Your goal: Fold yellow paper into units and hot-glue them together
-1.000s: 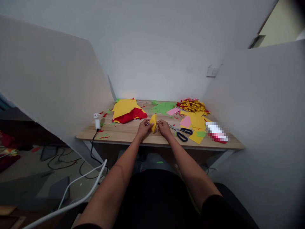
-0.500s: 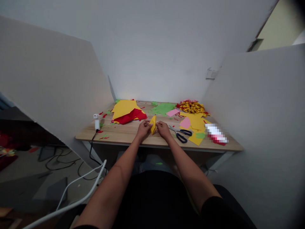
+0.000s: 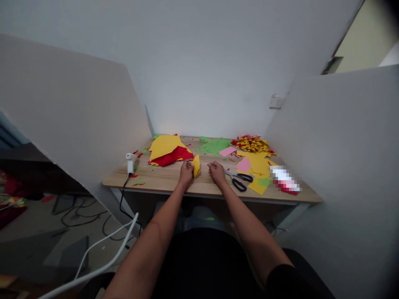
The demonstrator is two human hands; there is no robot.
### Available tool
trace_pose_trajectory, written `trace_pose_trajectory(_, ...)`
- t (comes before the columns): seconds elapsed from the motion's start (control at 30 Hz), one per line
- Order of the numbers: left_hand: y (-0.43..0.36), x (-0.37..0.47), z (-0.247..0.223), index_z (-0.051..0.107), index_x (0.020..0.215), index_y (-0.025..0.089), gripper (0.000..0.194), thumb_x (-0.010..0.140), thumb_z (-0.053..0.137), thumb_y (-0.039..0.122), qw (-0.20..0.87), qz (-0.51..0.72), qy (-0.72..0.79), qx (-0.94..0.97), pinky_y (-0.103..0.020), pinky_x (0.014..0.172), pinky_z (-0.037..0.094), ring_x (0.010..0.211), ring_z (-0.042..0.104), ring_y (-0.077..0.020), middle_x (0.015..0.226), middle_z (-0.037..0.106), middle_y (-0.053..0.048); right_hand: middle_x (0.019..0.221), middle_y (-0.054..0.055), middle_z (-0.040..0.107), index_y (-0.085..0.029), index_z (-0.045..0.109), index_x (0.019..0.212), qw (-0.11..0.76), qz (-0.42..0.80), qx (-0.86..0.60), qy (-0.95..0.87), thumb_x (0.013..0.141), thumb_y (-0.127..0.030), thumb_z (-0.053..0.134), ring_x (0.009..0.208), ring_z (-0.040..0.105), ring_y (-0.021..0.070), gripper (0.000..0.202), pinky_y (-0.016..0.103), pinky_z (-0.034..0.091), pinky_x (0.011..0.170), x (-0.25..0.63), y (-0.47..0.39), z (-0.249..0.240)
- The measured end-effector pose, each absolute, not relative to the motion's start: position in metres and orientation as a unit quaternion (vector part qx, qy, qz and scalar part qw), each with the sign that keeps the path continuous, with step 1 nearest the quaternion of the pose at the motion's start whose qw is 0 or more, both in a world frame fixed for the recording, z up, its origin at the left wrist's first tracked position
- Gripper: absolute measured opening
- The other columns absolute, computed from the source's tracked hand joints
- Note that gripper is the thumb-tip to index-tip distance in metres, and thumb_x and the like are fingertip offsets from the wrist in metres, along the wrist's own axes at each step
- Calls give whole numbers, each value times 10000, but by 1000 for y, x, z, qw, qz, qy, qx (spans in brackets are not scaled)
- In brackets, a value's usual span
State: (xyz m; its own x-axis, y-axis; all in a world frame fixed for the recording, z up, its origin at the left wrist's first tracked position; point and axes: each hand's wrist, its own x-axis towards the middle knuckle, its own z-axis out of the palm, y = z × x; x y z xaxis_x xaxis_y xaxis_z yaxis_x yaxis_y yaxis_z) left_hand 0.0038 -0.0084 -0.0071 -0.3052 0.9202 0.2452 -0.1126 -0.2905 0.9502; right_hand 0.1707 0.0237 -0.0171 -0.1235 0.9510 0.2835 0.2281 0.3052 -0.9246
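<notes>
While the left hand (image 3: 186, 173) pinches folded yellow paper (image 3: 196, 166) left of the scissors (image 3: 239, 181) | right hand (image 3: 217, 172) beside them, fingertips closed, contents unclear

No text, label, brand, number or sign can be read; the white and red item (image 3: 284, 179) at the right of the table (image 3: 162, 177) is pixelated, so any print on it cannot be made out
</notes>
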Motion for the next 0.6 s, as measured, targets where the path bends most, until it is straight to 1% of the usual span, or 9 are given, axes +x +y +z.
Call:
trace_pose_trajectory(0.13, -6, 3, -10, 608, 1159, 140, 282, 950, 618, 330, 386, 682, 446, 432, -328, 733, 579, 852, 648, -157, 1048, 651, -60, 1085, 63, 670, -147, 632, 1147, 497, 373, -427, -657, 969, -375, 612, 890, 668, 171, 290, 353, 585, 768, 170, 25, -17)
trace_pose_trajectory(0.33, -6, 4, -10, 615, 1145, 139, 273, 947, 623, 326, 394, 684, 441, 427, -333, 742, 579, 858, 648, -159, 1047, 653, -60, 1296, 95, 613, -170, 640, 1179, 504, 355, -373, -693, 951, -332, 640, 1117, 623, 229, 280, 444, 547, 933, 168, 20, -14)
trace_pose_trajectory(0.47, -6, 5, -10, 610, 1149, 139, 277, 951, 616, 333, 400, 686, 436, 424, -320, 720, 575, 824, 644, -149, 1022, 652, -54, 1305, 100, 605, -173, 615, 1236, 507, 360, -369, -691, 952, -332, 637, 1113, 626, 234, 326, 443, 558, 915, 168, 21, -15)
trace_pose_trajectory(0.6, -7, 5, -9, 613, 1133, 137, 267, 950, 619, 331, 401, 686, 433, 426, -314, 711, 571, 813, 640, -145, 1006, 651, -49, 1278, 98, 615, -171, 608, 1244, 509, 367, -367, -686, 955, -336, 634, 1075, 640, 225, 333, 418, 576, 870, 168, 23, -17)
